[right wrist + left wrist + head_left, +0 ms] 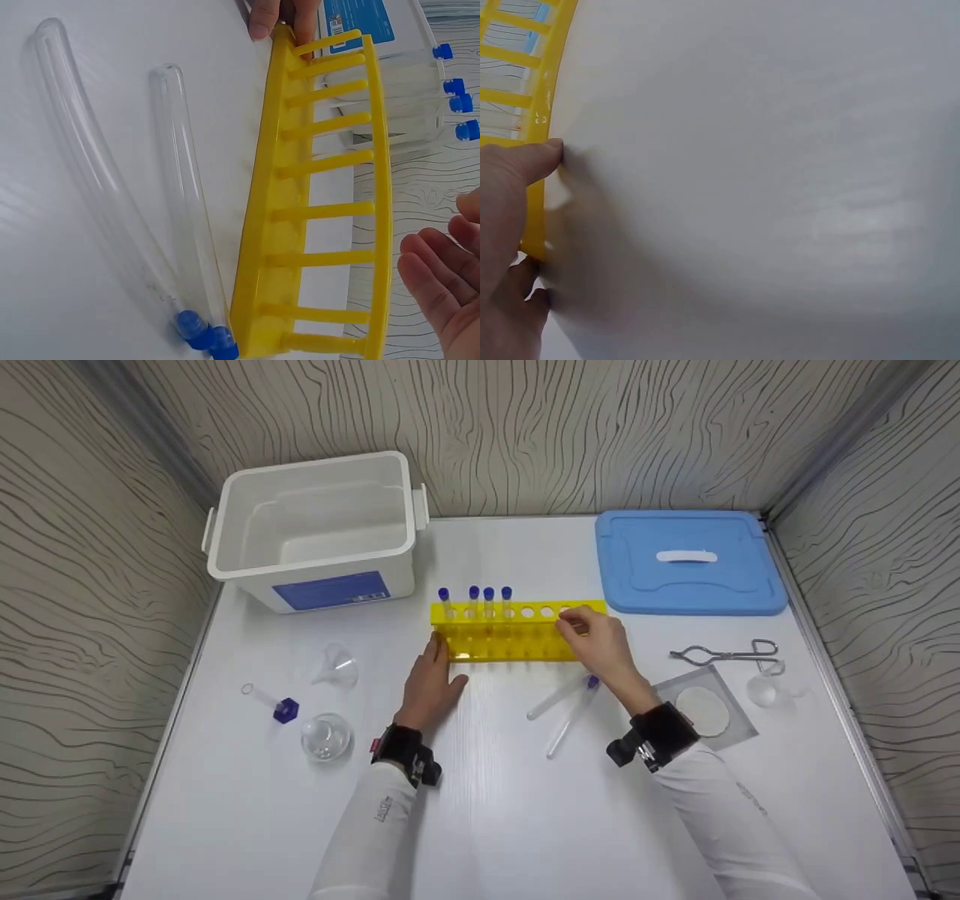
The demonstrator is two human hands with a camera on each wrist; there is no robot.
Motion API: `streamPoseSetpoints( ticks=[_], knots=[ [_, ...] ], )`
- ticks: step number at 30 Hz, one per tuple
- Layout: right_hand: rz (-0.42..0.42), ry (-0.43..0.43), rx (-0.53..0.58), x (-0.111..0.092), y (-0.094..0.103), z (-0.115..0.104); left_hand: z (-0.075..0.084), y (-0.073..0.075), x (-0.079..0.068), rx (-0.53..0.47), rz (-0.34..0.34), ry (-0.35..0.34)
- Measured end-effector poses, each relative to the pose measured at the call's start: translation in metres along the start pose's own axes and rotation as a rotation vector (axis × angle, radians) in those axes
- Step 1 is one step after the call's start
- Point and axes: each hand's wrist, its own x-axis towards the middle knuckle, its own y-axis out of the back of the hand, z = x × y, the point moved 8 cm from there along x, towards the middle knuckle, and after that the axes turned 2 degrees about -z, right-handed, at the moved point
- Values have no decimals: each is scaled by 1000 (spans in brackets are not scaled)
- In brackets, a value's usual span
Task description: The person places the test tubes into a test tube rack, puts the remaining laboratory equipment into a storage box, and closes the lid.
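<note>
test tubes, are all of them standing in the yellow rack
No, two capped test tubes lie on the table in front of the yellow rack.

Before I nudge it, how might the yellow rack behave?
The rack seems stiff, with straight bars and edges. It's probably light for its size, being mostly thin panels and gaps. A shove could rattle the four capped tubes standing in it.

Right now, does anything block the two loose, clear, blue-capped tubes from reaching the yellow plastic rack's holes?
Partly: in the head view, the right hand covers part of the right end of the yellow plastic rack. Nothing visible covers its empty middle holes.
</note>
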Motion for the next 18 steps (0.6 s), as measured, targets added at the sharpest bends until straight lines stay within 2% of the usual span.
streamPoseSetpoints(
  ticks=[6, 11, 18],
  knots=[
    [-5, -26, -63, -11, 8, 18, 0, 0, -1, 9, 9, -13],
    [22, -26, -123, -21, 12, 35, 0, 0, -1, 6, 8, -8],
    [9, -74, -233, -37, 7, 57, 1, 1, -2, 6, 15, -7]
  ],
)
